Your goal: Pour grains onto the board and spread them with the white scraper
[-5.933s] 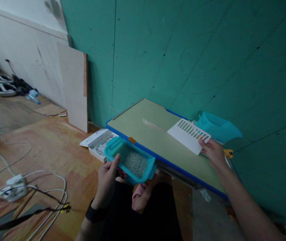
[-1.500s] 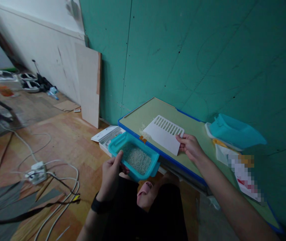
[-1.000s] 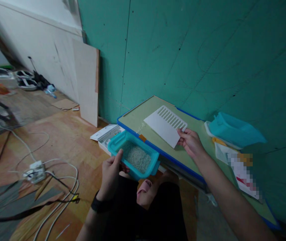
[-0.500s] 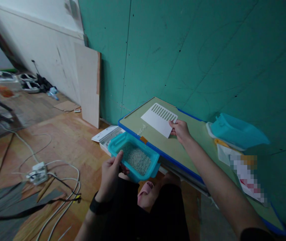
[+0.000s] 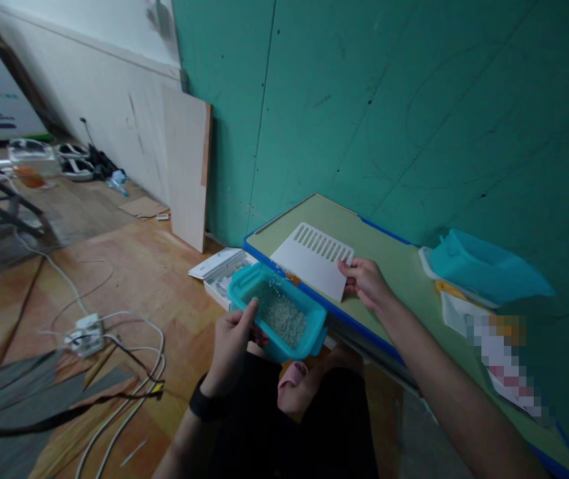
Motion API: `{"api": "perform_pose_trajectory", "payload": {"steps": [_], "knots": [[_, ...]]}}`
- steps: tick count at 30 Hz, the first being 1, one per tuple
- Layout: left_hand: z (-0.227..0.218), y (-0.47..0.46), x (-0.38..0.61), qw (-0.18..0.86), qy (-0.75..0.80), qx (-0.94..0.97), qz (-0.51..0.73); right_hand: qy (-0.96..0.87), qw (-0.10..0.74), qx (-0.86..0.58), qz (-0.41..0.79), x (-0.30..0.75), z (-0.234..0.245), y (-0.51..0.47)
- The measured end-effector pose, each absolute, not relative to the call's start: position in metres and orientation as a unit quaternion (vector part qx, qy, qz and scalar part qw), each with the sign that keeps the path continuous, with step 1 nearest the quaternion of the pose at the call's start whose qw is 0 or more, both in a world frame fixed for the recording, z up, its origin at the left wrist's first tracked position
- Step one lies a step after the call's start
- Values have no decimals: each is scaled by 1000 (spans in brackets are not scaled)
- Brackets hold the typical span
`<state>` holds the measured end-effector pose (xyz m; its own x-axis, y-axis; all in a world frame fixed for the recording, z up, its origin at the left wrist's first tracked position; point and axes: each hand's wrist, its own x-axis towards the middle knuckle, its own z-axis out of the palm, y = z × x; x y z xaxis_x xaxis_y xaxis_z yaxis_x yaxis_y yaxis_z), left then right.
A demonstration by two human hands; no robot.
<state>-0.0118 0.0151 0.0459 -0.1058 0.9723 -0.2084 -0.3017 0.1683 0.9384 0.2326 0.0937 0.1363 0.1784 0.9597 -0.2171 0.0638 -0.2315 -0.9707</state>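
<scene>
My left hand [image 5: 234,342] grips the near rim of a teal plastic container [image 5: 309,339] half full of small white grains [image 5: 284,318], holding it just below the blue front edge of the green table [image 5: 389,266]. A black band sits on that wrist. My right hand [image 5: 367,283] pinches the corner of a flat white slotted plastic card [image 5: 312,259], which lies at the table's front edge right above the container. A few grains are falling off the edge into the container.
A teal tub [image 5: 484,266] on a white lid stands at the table's back right, with papers [image 5: 504,352] beside it. On the wooden floor lie a white open box [image 5: 219,269], a power strip [image 5: 85,332] with cables, and a board [image 5: 189,173] leaning on the wall.
The white card has slid from the middle of the table to its front edge, pushing the grains with it. The grains now drop into the container, which has stayed under the edge.
</scene>
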Motion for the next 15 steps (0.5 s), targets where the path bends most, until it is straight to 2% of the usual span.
{"api": "perform_pose_trajectory", "payload": {"steps": [15], "knots": [[44,14,-10,580,492,336,556,-416,504,-593,470,244,143,68]]}}
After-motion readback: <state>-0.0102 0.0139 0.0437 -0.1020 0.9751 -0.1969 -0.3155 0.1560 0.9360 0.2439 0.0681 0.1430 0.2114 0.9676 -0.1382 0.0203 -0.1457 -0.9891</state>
